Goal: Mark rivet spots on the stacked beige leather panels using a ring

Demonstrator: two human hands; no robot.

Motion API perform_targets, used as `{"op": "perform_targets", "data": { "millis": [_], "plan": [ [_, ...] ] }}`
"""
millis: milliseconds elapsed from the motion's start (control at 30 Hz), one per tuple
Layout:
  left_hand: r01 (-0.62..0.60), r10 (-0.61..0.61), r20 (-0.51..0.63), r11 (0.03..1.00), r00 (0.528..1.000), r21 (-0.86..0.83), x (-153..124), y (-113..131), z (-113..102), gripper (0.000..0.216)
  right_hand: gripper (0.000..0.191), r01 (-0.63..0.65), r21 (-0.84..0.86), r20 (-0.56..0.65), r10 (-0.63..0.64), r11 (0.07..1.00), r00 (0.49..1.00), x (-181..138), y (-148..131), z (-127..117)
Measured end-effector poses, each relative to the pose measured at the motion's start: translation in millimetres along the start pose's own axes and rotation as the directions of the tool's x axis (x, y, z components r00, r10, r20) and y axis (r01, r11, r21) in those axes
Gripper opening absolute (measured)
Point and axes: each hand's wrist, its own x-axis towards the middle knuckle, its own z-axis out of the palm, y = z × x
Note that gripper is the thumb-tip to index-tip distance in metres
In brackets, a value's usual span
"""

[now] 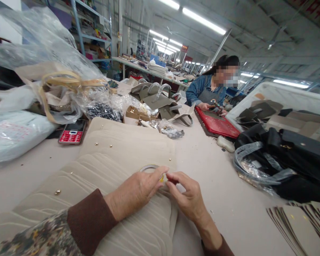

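Observation:
My left hand [137,192] rests on a long stack of beige leather panels [109,156] and pinches a small roll of clear tape [149,168] between thumb and fingers. My right hand [185,195] meets it from the right, fingertips closed on something small and yellowish at the tape's edge. Small gold studs dot the beige panels. Both sleeves have brown cuffs.
A red phone [73,132] lies left of the panels. Plastic bags [42,71] pile up at the left. Black bags [296,156] and card pieces [301,220] sit on the right. A person in a denim jacket [210,89] works on a red mat [217,124] opposite.

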Motion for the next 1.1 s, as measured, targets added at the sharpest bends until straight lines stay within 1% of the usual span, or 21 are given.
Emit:
{"op": "perform_targets", "data": {
  "millis": [67,167,233,367,400,467,500,533,567,600,633,667,733,800,867,933,1000,1033,1100],
  "plan": [
    [-0.006,0.006,0.002,1.0,1.0,0.013,0,1,0,0.042,0.015,0.09,-0.038,-0.001,-0.09,0.995,0.996,1,-4,4],
    [-0.004,0.003,0.023,1.0,1.0,0.024,1,4,-1,0.04,0.016,0.158,-0.109,-0.014,-0.161,0.981,0.987,0,-6,12],
    [0.02,-0.021,0.053,1.0,0.998,0.017,2,5,-3,0.035,0.017,0.18,-0.171,-0.035,-0.189,0.969,0.981,-1,-5,16],
    [0.071,-0.069,0.096,0.997,0.993,-0.014,5,6,-6,0.009,0.018,0.185,-0.278,-0.096,-0.219,0.943,0.971,-4,-1,20],
    [0.078,-0.075,0.094,0.997,0.993,-0.023,6,6,-6,0.006,0.018,0.173,-0.284,-0.109,-0.211,0.943,0.971,-4,-1,20],
    [0.086,-0.084,0.071,0.996,0.994,-0.026,7,6,-5,0.01,0.018,0.108,-0.252,-0.129,-0.144,0.962,0.981,-5,-4,20],
    [0.084,-0.083,0.051,0.996,0.995,-0.016,7,6,-4,0.011,0.017,0.042,-0.209,-0.136,-0.072,0.977,0.988,-4,-5,20],
    [0.076,-0.076,0.033,0.997,0.997,0.0,7,6,-4,0.013,0.016,-0.051,-0.142,-0.142,0.031,0.989,0.989,-4,-8,21],
    [0.063,-0.063,0.016,0.998,0.998,0.021,7,6,-3,0.013,0.014,-0.167,-0.049,-0.139,0.159,0.985,0.977,-3,-10,22],
    [0.045,-0.045,0.0,0.998,0.999,0.041,7,7,-3,0.014,0.013,-0.291,0.064,-0.122,0.297,0.955,0.947,-2,-12,23],
    [0.024,-0.023,-0.017,0.998,1.0,0.057,7,7,-2,0.014,0.015,-0.404,0.181,-0.088,0.424,0.897,0.901,-1,-14,25],
    [0.003,-0.001,-0.035,0.998,0.999,0.067,7,8,-2,0.015,0.017,-0.492,0.289,-0.047,0.525,0.822,0.85,1,-14,26],
    [-0.038,0.044,-0.073,0.996,0.996,0.076,6,10,-2,0.016,0.023,-0.586,0.447,0.016,0.649,0.676,0.761,4,-11,28],
    [-0.063,0.071,-0.087,0.994,0.994,0.091,6,11,-2,0.017,0.028,-0.62,0.531,0.03,0.718,0.578,0.695,7,-1,25],
    [-0.042,0.048,-0.041,0.989,0.998,0.143,7,11,-2,0.018,0.032,-0.637,0.56,0.02,0.76,0.529,0.649,8,12,18],
    [0.03,-0.044,0.057,0.971,0.997,0.237,9,9,-5,0.017,0.036,-0.653,0.527,0.013,0.762,0.545,0.647,8,26,10],
    [0.093,-0.151,0.158,0.94,0.976,0.327,12,8,-8,0.016,0.039,-0.665,0.483,0.021,0.751,0.57,0.66,6,35,3],
    [0.111,-0.189,0.195,0.929,0.962,0.354,13,7,-10,0.017,0.04,-0.669,0.464,0.03,0.744,0.581,0.667,5,38,2],
    [0.123,-0.224,0.242,0.919,0.944,0.373,14,7,-12,0.019,0.042,-0.68,0.428,0.058,0.733,0.595,0.678,4,41,1]
  ]
}}
